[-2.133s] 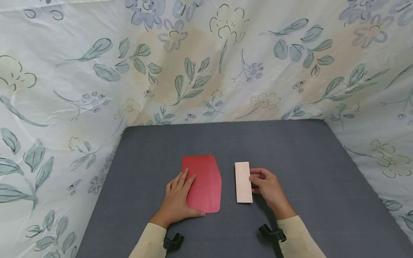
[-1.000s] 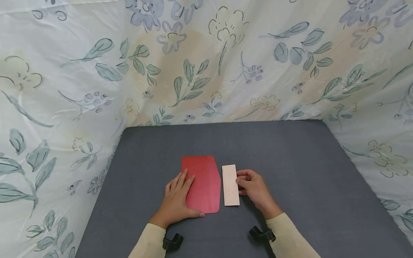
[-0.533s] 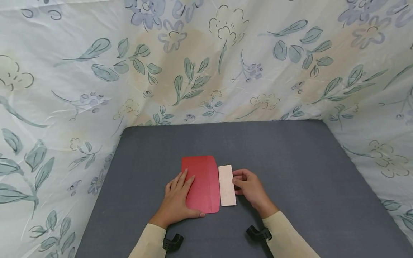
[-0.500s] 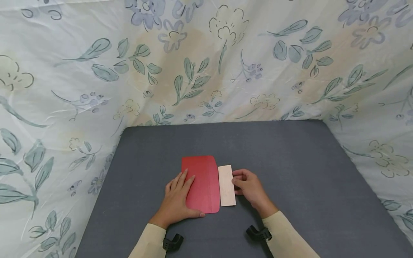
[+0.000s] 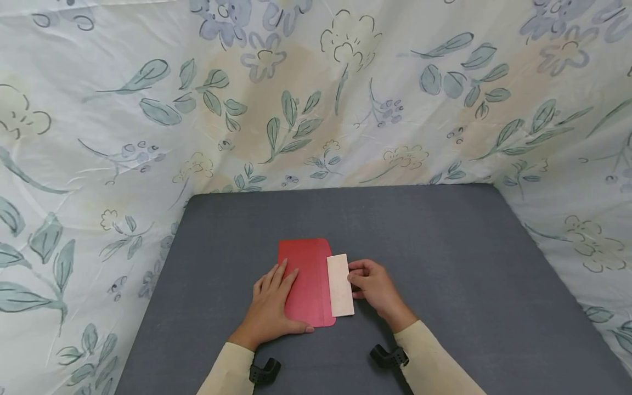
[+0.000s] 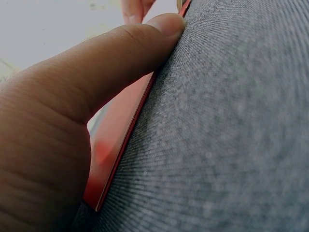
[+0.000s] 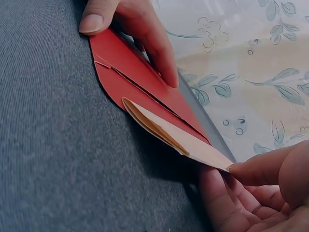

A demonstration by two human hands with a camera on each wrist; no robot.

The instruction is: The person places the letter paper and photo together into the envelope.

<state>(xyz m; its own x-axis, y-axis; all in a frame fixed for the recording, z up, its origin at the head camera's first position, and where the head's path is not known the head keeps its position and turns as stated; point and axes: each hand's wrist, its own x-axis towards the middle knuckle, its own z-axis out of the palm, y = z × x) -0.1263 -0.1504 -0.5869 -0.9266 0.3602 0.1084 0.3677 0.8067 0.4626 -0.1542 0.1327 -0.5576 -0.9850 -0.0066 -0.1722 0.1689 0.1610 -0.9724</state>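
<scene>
A red envelope (image 5: 303,285) lies on the grey table with its flap spread to the right. My left hand (image 5: 271,307) rests on the envelope's left part, fingers spread and thumb along its near edge. A folded strip of pale paper (image 5: 340,285) overlaps the flap, its long side parallel to the pocket opening. My right hand (image 5: 375,288) pinches the paper's right edge between thumb and fingers. In the right wrist view the folded layers of the paper (image 7: 159,128) show at its near end, tilted close over the flap, with the envelope's slit (image 7: 145,92) just beyond.
The dark grey table (image 5: 444,236) reaches back to a floral cloth (image 5: 306,99) hanging behind and at both sides. A black band with a camera mount (image 5: 390,356) sits on the right wrist, another black band (image 5: 265,372) on the left.
The right hand has moved left with the folded paper, from apart on the table to overlapping the envelope's flap. The left hand and envelope have stayed in place.
</scene>
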